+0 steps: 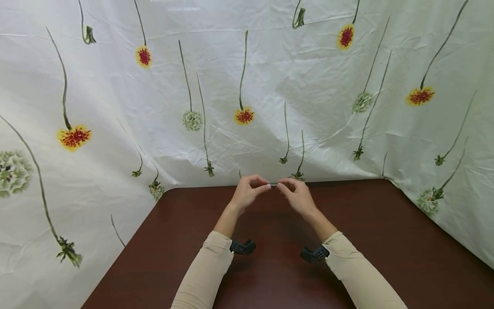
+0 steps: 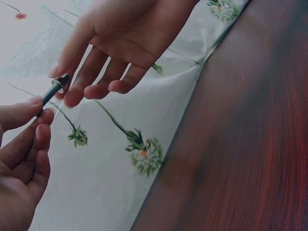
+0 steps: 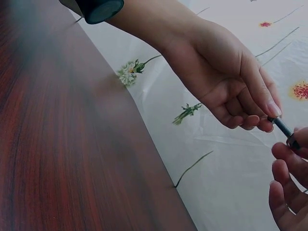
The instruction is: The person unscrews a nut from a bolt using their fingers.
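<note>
A small threaded metal bolt [image 2: 50, 93] is held up between the two hands, above the table's far edge. My left hand [image 1: 244, 194] pinches its bare threaded end between thumb and finger. At the other end, my right hand [image 1: 300, 198] has thumb and fingertips on the wider, dark end of the bolt. A shiny ring, a nut or washer, sits by that end in the left wrist view; which it is I cannot tell. In the right wrist view the thread of the bolt [image 3: 284, 127] shows between the fingertips.
A dark reddish-brown table [image 1: 270, 274] lies below the hands. Behind and beside it hangs a pale cloth [image 1: 308, 77] printed with flowers and stems. Each wrist wears a black band with a device, such as the left wristband [image 1: 243, 247].
</note>
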`<state>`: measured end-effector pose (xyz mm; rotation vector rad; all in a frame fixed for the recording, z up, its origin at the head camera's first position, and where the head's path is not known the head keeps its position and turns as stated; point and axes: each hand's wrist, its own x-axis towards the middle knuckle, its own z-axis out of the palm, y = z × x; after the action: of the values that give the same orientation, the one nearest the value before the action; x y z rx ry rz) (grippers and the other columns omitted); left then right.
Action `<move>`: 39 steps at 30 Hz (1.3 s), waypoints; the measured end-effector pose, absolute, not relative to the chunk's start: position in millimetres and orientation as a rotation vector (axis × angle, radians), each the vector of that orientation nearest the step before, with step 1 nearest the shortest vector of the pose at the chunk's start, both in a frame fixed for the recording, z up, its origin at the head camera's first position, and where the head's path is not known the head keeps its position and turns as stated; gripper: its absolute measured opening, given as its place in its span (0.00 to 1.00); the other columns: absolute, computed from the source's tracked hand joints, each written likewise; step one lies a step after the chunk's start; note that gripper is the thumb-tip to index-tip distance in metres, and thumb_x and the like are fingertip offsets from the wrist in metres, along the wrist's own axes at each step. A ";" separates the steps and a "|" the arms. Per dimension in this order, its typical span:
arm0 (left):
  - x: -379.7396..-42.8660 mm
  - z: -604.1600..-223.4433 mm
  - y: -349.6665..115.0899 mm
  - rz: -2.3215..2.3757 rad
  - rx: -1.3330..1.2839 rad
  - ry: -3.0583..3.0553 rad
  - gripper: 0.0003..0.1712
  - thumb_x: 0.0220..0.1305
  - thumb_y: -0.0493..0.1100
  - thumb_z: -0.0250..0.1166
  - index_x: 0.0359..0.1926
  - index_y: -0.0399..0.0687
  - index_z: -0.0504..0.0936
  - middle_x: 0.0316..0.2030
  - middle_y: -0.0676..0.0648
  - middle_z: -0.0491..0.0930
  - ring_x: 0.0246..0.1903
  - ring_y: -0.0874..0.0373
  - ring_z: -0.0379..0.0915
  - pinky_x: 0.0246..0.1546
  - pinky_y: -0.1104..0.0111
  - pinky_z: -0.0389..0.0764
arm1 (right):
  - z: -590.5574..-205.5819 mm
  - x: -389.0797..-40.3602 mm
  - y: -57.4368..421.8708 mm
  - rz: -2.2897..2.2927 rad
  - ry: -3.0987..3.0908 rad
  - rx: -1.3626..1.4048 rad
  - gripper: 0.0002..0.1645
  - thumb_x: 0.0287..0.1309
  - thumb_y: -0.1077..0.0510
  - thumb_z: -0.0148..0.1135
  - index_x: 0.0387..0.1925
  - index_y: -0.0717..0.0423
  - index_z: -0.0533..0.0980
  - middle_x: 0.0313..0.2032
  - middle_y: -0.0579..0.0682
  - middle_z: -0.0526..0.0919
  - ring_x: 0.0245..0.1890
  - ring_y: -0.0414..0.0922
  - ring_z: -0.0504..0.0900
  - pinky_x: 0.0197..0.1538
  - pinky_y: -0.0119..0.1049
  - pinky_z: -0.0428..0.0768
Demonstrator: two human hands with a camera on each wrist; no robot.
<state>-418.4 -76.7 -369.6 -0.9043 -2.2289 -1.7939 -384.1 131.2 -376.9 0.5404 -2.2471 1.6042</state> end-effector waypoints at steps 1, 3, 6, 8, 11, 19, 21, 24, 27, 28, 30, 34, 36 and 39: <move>-418.3 -369.9 -77.0 -1.801 -0.901 -2.235 0.11 0.69 0.34 0.70 0.48 0.29 0.86 0.43 0.41 0.87 0.45 0.50 0.82 0.49 0.54 0.79 | -377.5 -383.9 131.3 1.607 -2.246 0.546 0.15 0.75 0.57 0.62 0.54 0.63 0.82 0.43 0.55 0.87 0.42 0.50 0.85 0.46 0.51 0.83; -418.5 -370.1 -77.1 -1.804 -0.902 -2.251 0.11 0.69 0.32 0.69 0.48 0.27 0.85 0.43 0.39 0.87 0.45 0.50 0.81 0.50 0.52 0.79 | -378.0 -383.5 131.4 1.609 -2.241 0.567 0.14 0.74 0.60 0.63 0.54 0.63 0.82 0.45 0.57 0.87 0.43 0.51 0.85 0.46 0.49 0.83; -419.6 -370.2 -77.0 -1.813 -0.907 -2.251 0.12 0.69 0.32 0.69 0.49 0.27 0.85 0.44 0.39 0.87 0.45 0.51 0.81 0.52 0.46 0.78 | -377.5 -383.1 131.5 1.606 -2.228 0.590 0.17 0.72 0.63 0.64 0.59 0.62 0.80 0.50 0.60 0.85 0.46 0.53 0.84 0.44 0.45 0.82; -419.9 -370.4 -76.6 -1.813 -0.909 -2.237 0.12 0.69 0.33 0.69 0.49 0.27 0.85 0.44 0.39 0.87 0.45 0.52 0.81 0.53 0.44 0.77 | -376.8 -382.8 131.2 1.607 -2.225 0.588 0.18 0.72 0.62 0.64 0.60 0.61 0.79 0.52 0.60 0.84 0.46 0.53 0.84 0.43 0.44 0.82; -420.5 -370.7 -76.2 -1.806 -0.907 -2.213 0.12 0.68 0.35 0.71 0.48 0.29 0.86 0.44 0.41 0.87 0.44 0.52 0.81 0.51 0.48 0.78 | -376.1 -383.3 131.1 1.596 -2.231 0.553 0.17 0.74 0.58 0.63 0.58 0.62 0.80 0.47 0.57 0.86 0.43 0.51 0.84 0.43 0.44 0.82; -422.1 -372.2 -78.1 -1.804 -0.937 -2.184 0.11 0.67 0.37 0.72 0.46 0.33 0.88 0.41 0.43 0.88 0.43 0.51 0.82 0.49 0.49 0.79 | -375.6 -383.9 129.9 1.606 -2.201 0.587 0.13 0.71 0.64 0.64 0.54 0.64 0.81 0.45 0.58 0.86 0.43 0.57 0.84 0.43 0.46 0.82; -422.1 -372.7 -78.3 -1.811 -0.944 -2.184 0.11 0.67 0.38 0.72 0.46 0.33 0.87 0.42 0.44 0.88 0.44 0.50 0.82 0.50 0.45 0.78 | -376.4 -383.6 130.0 1.615 -2.199 0.596 0.15 0.71 0.63 0.64 0.56 0.64 0.80 0.47 0.58 0.85 0.43 0.55 0.85 0.43 0.47 0.83; -422.5 -372.8 -78.0 -1.801 -0.947 -2.194 0.12 0.68 0.38 0.72 0.47 0.33 0.87 0.42 0.45 0.88 0.44 0.50 0.82 0.49 0.49 0.79 | -376.4 -383.5 130.2 1.613 -2.210 0.565 0.15 0.73 0.60 0.63 0.56 0.63 0.81 0.45 0.57 0.86 0.42 0.51 0.85 0.44 0.47 0.84; -421.8 -373.1 -77.9 -1.798 -0.944 -2.199 0.12 0.68 0.38 0.72 0.47 0.33 0.87 0.42 0.45 0.88 0.44 0.50 0.82 0.48 0.53 0.80 | -376.2 -383.0 129.5 1.605 -2.217 0.543 0.14 0.75 0.59 0.62 0.53 0.64 0.82 0.42 0.57 0.87 0.41 0.52 0.85 0.44 0.45 0.84; -421.8 -373.3 -77.8 -1.797 -0.943 -2.199 0.13 0.68 0.38 0.72 0.47 0.32 0.87 0.42 0.46 0.88 0.45 0.50 0.82 0.48 0.52 0.80 | -376.0 -383.0 129.5 1.605 -2.214 0.549 0.13 0.74 0.60 0.61 0.52 0.65 0.82 0.42 0.58 0.86 0.42 0.53 0.85 0.44 0.45 0.84; -421.5 -373.3 -77.8 -1.796 -0.936 -2.201 0.13 0.68 0.38 0.72 0.47 0.32 0.87 0.42 0.46 0.88 0.45 0.50 0.82 0.49 0.50 0.79 | -376.3 -383.4 129.8 1.597 -2.211 0.571 0.12 0.73 0.64 0.62 0.53 0.66 0.81 0.45 0.62 0.86 0.43 0.56 0.85 0.44 0.44 0.83; -420.8 -372.7 -77.2 -1.801 -0.925 -2.193 0.12 0.68 0.37 0.72 0.47 0.31 0.87 0.42 0.43 0.87 0.45 0.50 0.82 0.51 0.46 0.79 | -376.0 -383.0 130.4 1.598 -2.218 0.596 0.18 0.71 0.65 0.63 0.60 0.64 0.78 0.52 0.65 0.83 0.48 0.59 0.84 0.45 0.45 0.82; -420.6 -372.3 -77.1 -1.801 -0.922 -2.188 0.12 0.68 0.37 0.71 0.47 0.31 0.87 0.42 0.42 0.87 0.45 0.50 0.82 0.51 0.48 0.79 | -375.5 -382.8 130.2 1.605 -2.228 0.580 0.19 0.73 0.62 0.63 0.61 0.63 0.78 0.52 0.63 0.84 0.48 0.58 0.84 0.46 0.47 0.83; -420.0 -371.8 -76.8 -1.795 -0.917 -2.189 0.11 0.68 0.37 0.72 0.46 0.32 0.87 0.42 0.42 0.87 0.45 0.50 0.82 0.50 0.53 0.79 | -375.9 -383.3 130.2 1.605 -2.237 0.560 0.17 0.75 0.59 0.62 0.58 0.64 0.80 0.48 0.59 0.86 0.45 0.56 0.84 0.45 0.48 0.83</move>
<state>-420.0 -76.8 -371.8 -0.9166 -2.1895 -1.7950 -383.3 130.2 -375.9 0.5600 -2.2368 1.6054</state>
